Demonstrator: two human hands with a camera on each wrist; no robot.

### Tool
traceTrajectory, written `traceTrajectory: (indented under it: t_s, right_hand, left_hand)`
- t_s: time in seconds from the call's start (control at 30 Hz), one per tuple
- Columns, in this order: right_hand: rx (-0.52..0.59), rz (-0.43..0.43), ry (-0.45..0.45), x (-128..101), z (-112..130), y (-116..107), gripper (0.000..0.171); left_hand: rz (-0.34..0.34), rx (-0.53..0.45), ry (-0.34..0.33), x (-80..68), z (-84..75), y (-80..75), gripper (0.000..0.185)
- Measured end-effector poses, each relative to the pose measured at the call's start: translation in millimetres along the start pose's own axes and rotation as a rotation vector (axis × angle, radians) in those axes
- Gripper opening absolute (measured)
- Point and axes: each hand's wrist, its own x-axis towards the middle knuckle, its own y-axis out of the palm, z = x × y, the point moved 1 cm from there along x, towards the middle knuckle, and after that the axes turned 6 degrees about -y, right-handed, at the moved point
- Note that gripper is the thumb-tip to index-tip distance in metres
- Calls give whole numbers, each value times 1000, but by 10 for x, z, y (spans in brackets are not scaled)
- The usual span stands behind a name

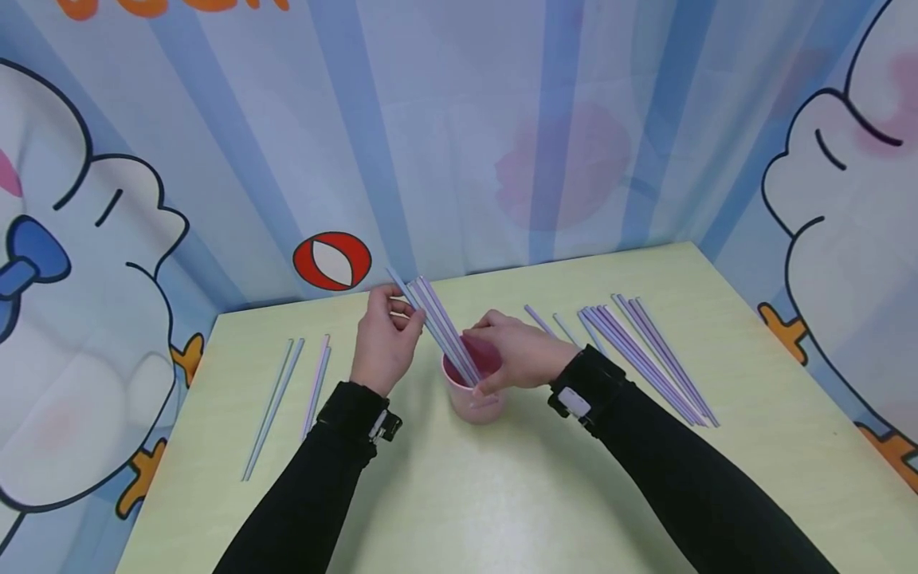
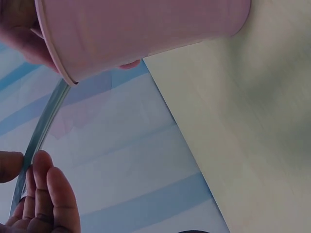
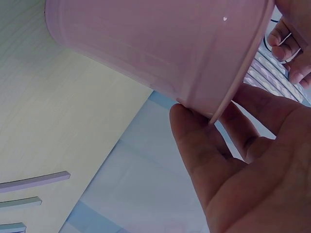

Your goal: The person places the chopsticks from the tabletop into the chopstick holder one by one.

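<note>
Chopsticks (image 1: 439, 325), slim, straight and smooth in pale blue and lilac, stand bundled and tilted in a round pink cup (image 1: 475, 399) with matte walls, near the middle of the pale green table (image 1: 516, 494). Left hand (image 1: 386, 341) pinches the bundle's upper part with curled fingers. Right hand (image 1: 518, 351) grips the cup rim, thumb curled over it.
</note>
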Motion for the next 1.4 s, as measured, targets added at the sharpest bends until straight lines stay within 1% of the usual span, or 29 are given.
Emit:
traceTrajectory:
  t_s: [0.23,0.43,0.7,0.93,1.07,1.2,1.3,1.4]
  right_hand:
    - [-6,-5,-26,1,1,-12,81]
    - [-4,-6,-23,1,-1,-6,81]
    - [-12,-4,-16,0,18,-9,83]
    - [-18,-7,-34,-2,20,-5,85]
    - [-14,-7,-29,-6,20,-11,85]
    - [2,-1,-16,-4,22,-11,85]
    - [3,-1,-19,-6,21,-11,85]
    - [-7,1,-21,-9,16,-14,85]
  left_hand:
    - [40,21,-42,-40,36,60,42]
    - [51,41,-73,-60,60,100,42]
    - [64,44,-73,-85,84,141,39]
    - [74,55,-77,-104,91,145,38]
    - [77,63,-64,-107,125,112,38]
    - [56,90,-55,-104,199,45,37]
    - [28,127,-59,-102,281,-29,36]
    - [2,191,-57,-104,386,-135,36]
